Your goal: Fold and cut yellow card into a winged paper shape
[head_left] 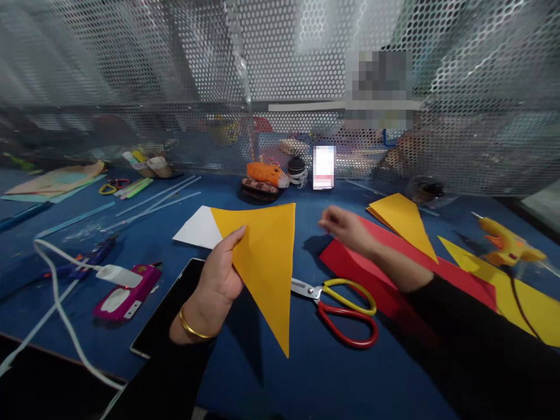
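Note:
My left hand, with a gold bangle at the wrist, holds an orange-yellow triangular paper, its thumb on the front face and the other fingers behind. A white paper piece shows at the triangle's upper left. To the right, my right hand hovers above the table with its fingers curled together; whether anything is between the fingertips cannot be made out. Scissors with one yellow and one red handle lie beside the triangle, their blade tips hidden behind it. Red paper lies beneath my right forearm.
Folded orange-yellow paper, yellow paper and a yellow glue gun lie at right. A lit phone and an orange pouch are at the back. At left are a purple device, cables and a dark tablet.

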A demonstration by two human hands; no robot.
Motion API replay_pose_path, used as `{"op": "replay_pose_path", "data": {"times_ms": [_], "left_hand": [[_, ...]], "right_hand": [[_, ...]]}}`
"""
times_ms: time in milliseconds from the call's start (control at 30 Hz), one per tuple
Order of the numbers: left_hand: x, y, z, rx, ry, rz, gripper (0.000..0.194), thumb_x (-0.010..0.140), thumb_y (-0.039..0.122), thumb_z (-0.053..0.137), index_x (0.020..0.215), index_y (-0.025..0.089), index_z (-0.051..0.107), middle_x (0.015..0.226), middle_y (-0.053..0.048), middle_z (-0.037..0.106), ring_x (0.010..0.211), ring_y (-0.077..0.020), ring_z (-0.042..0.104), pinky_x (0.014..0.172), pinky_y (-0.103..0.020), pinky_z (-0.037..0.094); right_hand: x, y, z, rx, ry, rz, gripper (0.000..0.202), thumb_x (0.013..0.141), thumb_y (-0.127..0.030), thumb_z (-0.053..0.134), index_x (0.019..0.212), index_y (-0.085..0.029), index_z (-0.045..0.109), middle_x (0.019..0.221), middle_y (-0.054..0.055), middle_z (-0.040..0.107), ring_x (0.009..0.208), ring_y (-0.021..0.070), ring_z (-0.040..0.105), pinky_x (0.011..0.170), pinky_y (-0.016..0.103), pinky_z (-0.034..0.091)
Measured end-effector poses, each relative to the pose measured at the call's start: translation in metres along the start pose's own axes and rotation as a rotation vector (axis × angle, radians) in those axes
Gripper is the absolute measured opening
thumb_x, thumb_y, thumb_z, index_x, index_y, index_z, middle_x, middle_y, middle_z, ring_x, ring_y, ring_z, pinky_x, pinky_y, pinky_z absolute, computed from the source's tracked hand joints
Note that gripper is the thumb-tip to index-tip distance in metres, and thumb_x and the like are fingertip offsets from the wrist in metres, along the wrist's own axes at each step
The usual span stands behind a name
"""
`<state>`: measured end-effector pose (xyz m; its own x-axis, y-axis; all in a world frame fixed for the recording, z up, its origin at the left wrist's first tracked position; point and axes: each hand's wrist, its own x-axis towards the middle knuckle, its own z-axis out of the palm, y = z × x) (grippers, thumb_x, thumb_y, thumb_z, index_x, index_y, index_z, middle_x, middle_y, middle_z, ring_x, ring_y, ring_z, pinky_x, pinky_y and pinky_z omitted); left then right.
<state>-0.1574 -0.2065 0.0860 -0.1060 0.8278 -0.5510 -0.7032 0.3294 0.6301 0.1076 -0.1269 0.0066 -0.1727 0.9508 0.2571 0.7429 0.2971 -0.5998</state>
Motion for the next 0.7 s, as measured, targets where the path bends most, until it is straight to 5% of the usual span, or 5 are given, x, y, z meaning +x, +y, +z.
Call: {"op": "replay_pose_path", "data": {"times_ms": [167, 300, 467, 633, 700], "left_hand": [[-0.004, -0.004, 0.002, 0.026, 0.024, -0.016, 0.018, 0.096, 0.012, 0.053, 0.105, 0.01, 0.068, 0.08, -0.007, 0.077, 0.064, -0.0183, 0.074, 0.065, -0.029, 0.063], [-0.001, -0.012, 0.0, 0.045, -0.015, 0.015, 0.016, 0.094, 0.009, 0.054, 0.1, 0.01, 0.069, 0.081, -0.007, 0.076, 0.065, -0.0178, 0.074, 0.064, -0.027, 0.061], [0.007, -0.024, -0.007, 0.069, -0.089, 0.069, 0.011, 0.09, 0.011, 0.062, 0.096, 0.01, 0.071, 0.086, -0.008, 0.077, 0.074, -0.0185, 0.075, 0.078, -0.03, 0.061], [0.013, -0.027, -0.014, 0.067, -0.182, 0.165, 0.013, 0.083, 0.016, 0.071, 0.096, 0.013, 0.073, 0.097, -0.009, 0.078, 0.091, -0.0231, 0.075, 0.091, -0.035, 0.058], [0.012, -0.028, -0.014, 0.061, -0.22, 0.188, 0.014, 0.082, 0.016, 0.072, 0.096, 0.014, 0.072, 0.099, -0.01, 0.078, 0.093, -0.0242, 0.075, 0.092, -0.036, 0.058]], "right_hand": [[0.02, 0.058, -0.119, -0.223, 0.565, 0.317, 0.031, 0.1, -0.041, 0.044, 0.105, -0.016, 0.06, 0.104, 0.011, 0.063, 0.103, 0.0257, 0.059, 0.092, 0.054, 0.044], [0.016, 0.075, -0.173, -0.354, 0.585, 0.338, 0.021, 0.09, -0.042, 0.05, 0.08, -0.025, 0.054, 0.099, 0.012, 0.062, 0.119, 0.035, 0.048, 0.1, 0.066, 0.025], [-0.015, 0.03, -0.136, -0.369, 0.396, 0.161, 0.023, 0.09, -0.039, 0.048, 0.094, -0.021, 0.061, 0.097, 0.014, 0.065, 0.11, 0.0336, 0.055, 0.094, 0.06, 0.033], [-0.109, -0.044, -0.06, -0.235, -0.373, -0.16, 0.021, 0.08, -0.037, 0.065, 0.099, -0.029, 0.068, 0.088, 0.003, 0.07, 0.071, 0.0188, 0.062, 0.059, 0.03, 0.046], [-0.141, -0.059, -0.037, -0.34, -0.416, -0.218, 0.032, 0.075, -0.018, 0.059, 0.106, -0.024, 0.065, 0.094, 0.007, 0.068, 0.074, 0.0215, 0.063, 0.06, 0.032, 0.046]]}}
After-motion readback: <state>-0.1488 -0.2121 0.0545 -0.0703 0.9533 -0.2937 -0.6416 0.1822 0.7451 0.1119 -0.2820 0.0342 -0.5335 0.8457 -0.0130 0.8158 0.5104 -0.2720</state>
